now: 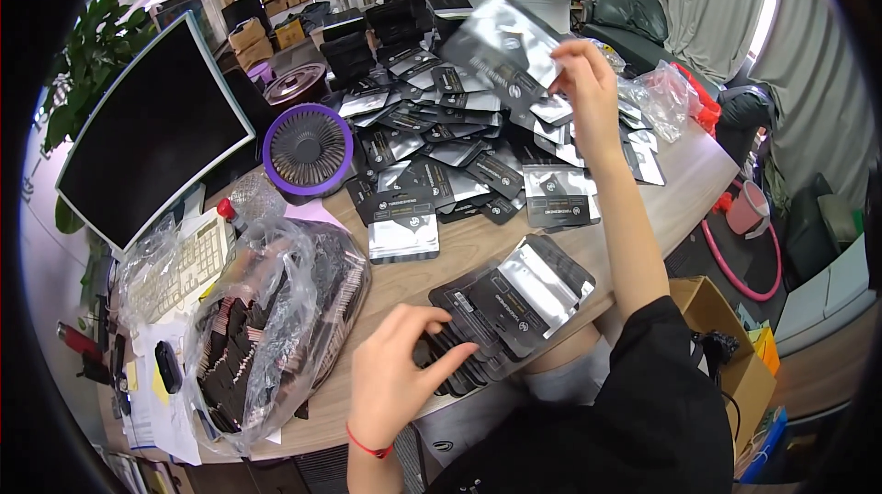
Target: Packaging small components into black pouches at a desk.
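Observation:
My right hand (pixel 588 90) is raised over the far side of the table, pinching a black and silver flat pouch (pixel 503 51) by its edge; the pouch is slightly blurred. Beneath it spreads a loose pile of similar pouches (pixel 450 140). Near the front edge, a fanned stack of black pouches (pixel 505 306) lies with one silver part showing on top. Beside the stack's left end is my left hand (pixel 397 361), thumb and forefinger apart in a C shape, their tips at the pouch edges. A single pouch (pixel 404 226) lies flat between the pile and the stack.
On the left stand a monitor (pixel 156 131), a purple-rimmed fan (pixel 308 149), a keyboard (pixel 197 260) and a transparent plastic bag (pixel 276 329) packed with small dark items. Crumpled plastic (pixel 663 99) lies at the far right. An open cardboard box (pixel 712 319) stands right of my lap.

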Motion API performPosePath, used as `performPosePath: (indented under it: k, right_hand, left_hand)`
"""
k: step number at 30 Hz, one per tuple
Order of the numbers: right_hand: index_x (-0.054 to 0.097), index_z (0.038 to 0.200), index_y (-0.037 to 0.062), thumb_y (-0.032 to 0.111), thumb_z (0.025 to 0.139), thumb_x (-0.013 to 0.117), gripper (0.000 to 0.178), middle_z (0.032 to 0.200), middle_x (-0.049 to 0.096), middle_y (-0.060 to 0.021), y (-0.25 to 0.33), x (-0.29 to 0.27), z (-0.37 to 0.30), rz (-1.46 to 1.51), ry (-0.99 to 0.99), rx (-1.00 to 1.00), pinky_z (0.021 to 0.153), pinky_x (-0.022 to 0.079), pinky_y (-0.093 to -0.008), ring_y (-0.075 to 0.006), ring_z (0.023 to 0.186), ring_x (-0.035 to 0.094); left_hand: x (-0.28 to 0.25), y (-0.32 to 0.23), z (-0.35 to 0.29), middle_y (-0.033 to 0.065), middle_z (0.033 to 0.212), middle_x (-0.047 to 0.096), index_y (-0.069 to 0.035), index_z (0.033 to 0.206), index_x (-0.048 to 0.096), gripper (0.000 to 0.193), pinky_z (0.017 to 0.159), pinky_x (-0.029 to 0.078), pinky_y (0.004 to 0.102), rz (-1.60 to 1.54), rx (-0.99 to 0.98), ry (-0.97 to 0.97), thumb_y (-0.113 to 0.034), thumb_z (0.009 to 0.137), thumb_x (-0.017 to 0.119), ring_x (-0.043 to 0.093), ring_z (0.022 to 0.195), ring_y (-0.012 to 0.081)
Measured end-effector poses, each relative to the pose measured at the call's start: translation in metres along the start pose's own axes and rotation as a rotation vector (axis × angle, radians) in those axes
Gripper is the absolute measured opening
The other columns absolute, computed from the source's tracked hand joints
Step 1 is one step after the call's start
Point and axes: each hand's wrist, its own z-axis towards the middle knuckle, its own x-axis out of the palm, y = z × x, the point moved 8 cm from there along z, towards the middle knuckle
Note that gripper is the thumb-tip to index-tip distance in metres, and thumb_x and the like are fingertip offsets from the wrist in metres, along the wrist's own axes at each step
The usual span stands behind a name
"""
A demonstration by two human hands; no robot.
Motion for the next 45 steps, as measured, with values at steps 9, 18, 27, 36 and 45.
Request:
performPosePath:
  k: [9, 18, 27, 36, 45]
  right_hand:
    - [0.054, 0.116, 0.0055, 0.022, 0.085, 0.063, 0.036, 0.092, 0.063, -0.009, -0.038, -0.036, -0.081, -0.889, 0.468, 0.146, 0.066, 0.047, -0.0303, -0.019, 0.079, 0.061]
    - [0.057, 0.119, 0.005, 0.014, 0.077, 0.068, 0.045, 0.136, 0.049, -0.0105, 0.042, 0.016, -0.221, -0.843, 1.222, 0.015, 0.107, 0.033, -0.0424, -0.0275, 0.131, 0.04]
    - [0.063, 0.108, 0.0036, 0.012, 0.079, 0.064, 0.03, 0.117, 0.062, -0.0081, 0.045, 0.024, -0.239, -0.837, 0.976, -0.303, 0.097, 0.043, -0.0377, -0.0274, 0.116, 0.054]
    - [0.062, 0.106, 0.0028, 0.002, 0.078, 0.064, 0.028, 0.106, 0.064, -0.011, 0.093, 0.047, -0.186, -0.817, 0.868, -0.364, 0.082, 0.049, -0.0341, -0.0271, 0.1, 0.062]
    - [0.053, 0.114, 0.0, 0.005, 0.091, 0.056, 0.023, 0.087, 0.063, -0.0057, 0.093, 0.155, -0.154, -0.185, 0.85, -0.047, 0.059, 0.043, -0.0233, -0.0085, 0.067, 0.057]
  left_hand:
    - [0.028, -0.002, -0.003, 0.0074, 0.089, 0.063, -0.007, 0.097, 0.066, 0.026, 0.065, 0.049, 0.0346, 0.149, -0.003, 0.136, -0.018, 0.075, 0.073, 0.063, 0.079, 0.0276]
    - [0.001, 0.001, -0.004, 0.0103, 0.079, 0.057, -0.004, 0.101, 0.063, 0.021, 0.066, 0.045, 0.0326, 0.023, -0.032, 0.011, -0.009, 0.081, 0.065, 0.057, 0.072, 0.0266]
    - [-0.014, -0.008, -0.012, 0.0126, 0.082, 0.051, 0.0, 0.098, 0.055, 0.012, 0.067, 0.044, 0.0356, -0.064, 0.07, -0.064, -0.008, 0.089, 0.055, 0.054, 0.075, 0.029]
    - [-0.019, -0.008, -0.013, 0.0075, 0.078, 0.046, 0.002, 0.086, 0.048, 0.007, 0.047, 0.041, 0.0247, -0.218, 0.03, -0.045, -0.002, 0.09, 0.052, 0.048, 0.06, 0.0145]
    - [-0.022, -0.008, -0.013, 0.0134, 0.077, 0.05, 0.002, 0.084, 0.05, 0.014, 0.061, 0.044, 0.0378, -0.23, 0.081, -0.043, -0.008, 0.088, 0.059, 0.054, 0.067, 0.0295]
